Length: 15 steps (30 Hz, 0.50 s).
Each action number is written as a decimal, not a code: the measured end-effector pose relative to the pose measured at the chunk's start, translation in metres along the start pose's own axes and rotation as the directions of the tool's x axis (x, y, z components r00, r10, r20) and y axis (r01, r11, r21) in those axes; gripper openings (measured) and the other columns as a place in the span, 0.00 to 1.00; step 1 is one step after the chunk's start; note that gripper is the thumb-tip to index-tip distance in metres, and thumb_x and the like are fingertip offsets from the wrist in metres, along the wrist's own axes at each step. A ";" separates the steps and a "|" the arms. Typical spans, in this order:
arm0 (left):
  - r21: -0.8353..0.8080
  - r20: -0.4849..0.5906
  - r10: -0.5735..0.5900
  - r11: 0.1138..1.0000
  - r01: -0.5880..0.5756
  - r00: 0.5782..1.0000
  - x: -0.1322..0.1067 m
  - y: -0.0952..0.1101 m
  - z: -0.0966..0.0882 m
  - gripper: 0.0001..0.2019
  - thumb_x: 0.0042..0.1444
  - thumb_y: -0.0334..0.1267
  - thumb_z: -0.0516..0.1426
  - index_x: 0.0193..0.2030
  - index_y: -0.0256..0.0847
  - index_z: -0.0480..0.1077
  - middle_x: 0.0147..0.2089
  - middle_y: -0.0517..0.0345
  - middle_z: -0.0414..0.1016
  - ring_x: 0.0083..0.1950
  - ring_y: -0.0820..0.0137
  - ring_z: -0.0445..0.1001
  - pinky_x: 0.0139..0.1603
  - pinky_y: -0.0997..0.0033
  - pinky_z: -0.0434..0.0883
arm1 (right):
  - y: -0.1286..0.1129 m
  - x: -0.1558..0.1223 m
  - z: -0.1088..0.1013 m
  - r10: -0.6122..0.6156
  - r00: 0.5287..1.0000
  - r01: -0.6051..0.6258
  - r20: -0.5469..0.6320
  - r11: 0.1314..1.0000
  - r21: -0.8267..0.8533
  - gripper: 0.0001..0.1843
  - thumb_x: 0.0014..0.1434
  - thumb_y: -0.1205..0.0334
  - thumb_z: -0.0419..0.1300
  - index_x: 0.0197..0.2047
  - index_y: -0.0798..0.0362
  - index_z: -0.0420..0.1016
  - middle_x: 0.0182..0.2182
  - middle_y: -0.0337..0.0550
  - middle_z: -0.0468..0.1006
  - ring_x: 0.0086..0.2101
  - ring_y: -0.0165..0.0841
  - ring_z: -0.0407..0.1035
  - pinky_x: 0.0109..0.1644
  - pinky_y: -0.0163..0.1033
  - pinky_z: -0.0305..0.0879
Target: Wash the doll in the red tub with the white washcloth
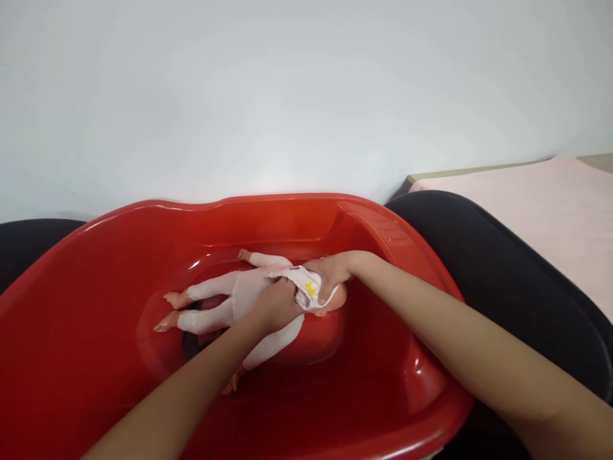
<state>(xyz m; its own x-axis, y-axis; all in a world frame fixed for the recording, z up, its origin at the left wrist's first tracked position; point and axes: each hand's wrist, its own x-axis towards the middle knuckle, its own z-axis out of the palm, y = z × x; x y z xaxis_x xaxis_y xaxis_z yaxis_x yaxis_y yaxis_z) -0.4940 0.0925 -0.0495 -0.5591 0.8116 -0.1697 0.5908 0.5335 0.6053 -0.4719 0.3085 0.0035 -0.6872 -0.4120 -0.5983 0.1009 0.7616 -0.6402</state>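
Observation:
A baby doll [239,297] in a pale pink suit lies on its back in a red plastic tub [393,243], feet to the left, head to the right. My left hand [275,305] rests on the doll's chest, fingers closed on a small white cloth [306,285] with a yellow mark. My right hand [330,275] reaches in from the right and curls round the doll's head and the same cloth. The doll's face is mostly hidden under both hands.
The tub sits on a black surface [498,268] that shows on both sides. A pale pink mat [541,204] lies at the right. A plain white wall [287,96] stands close behind the tub.

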 end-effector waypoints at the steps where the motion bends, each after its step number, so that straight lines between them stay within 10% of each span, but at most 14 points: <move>1: 0.009 -0.006 0.000 1.000 0.000 1.000 0.000 0.000 0.000 0.29 0.56 0.47 0.60 0.65 0.49 0.65 0.65 0.50 0.72 0.63 0.50 0.72 0.58 0.60 0.70 | 0.003 -0.001 -0.002 0.057 0.998 -0.057 0.017 0.998 0.024 0.51 0.34 0.46 0.80 0.60 0.48 0.70 0.56 0.47 0.76 0.51 0.47 0.73 0.49 0.43 0.74; 7: 0.044 -0.037 0.034 0.999 -0.032 0.999 0.001 0.000 -0.001 0.28 0.54 0.47 0.62 0.61 0.48 0.65 0.62 0.50 0.74 0.59 0.53 0.74 0.53 0.62 0.71 | 0.024 -0.002 -0.009 0.300 0.925 -0.325 0.234 0.942 0.080 0.45 0.38 0.31 0.74 0.48 0.57 0.75 0.28 0.46 0.78 0.27 0.41 0.74 0.29 0.42 0.71; 12: 0.062 -0.045 0.036 0.998 -0.033 0.998 0.002 -0.003 0.002 0.24 0.58 0.45 0.59 0.60 0.46 0.68 0.61 0.48 0.75 0.59 0.52 0.75 0.54 0.59 0.71 | 0.002 0.005 0.000 -0.022 1.000 0.022 0.008 1.000 -0.007 0.45 0.28 0.57 0.82 0.52 0.50 0.75 0.47 0.43 0.80 0.45 0.43 0.75 0.43 0.39 0.72; 15: 0.070 -0.041 -0.003 0.998 0.006 0.999 0.003 -0.003 0.003 0.25 0.56 0.43 0.61 0.61 0.45 0.68 0.63 0.47 0.74 0.60 0.49 0.74 0.56 0.58 0.71 | -0.004 0.006 0.001 0.043 0.999 -0.043 0.003 0.998 -0.053 0.47 0.27 0.56 0.81 0.53 0.50 0.74 0.47 0.43 0.80 0.45 0.44 0.75 0.43 0.40 0.73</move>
<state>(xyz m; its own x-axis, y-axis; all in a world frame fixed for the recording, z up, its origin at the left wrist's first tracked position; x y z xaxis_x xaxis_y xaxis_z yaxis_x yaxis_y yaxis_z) -0.4957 0.0939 -0.0536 -0.5842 0.7995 -0.1401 0.6267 0.5540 0.5480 -0.4763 0.3023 0.0021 -0.6804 -0.3799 -0.6267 0.0919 0.8042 -0.5873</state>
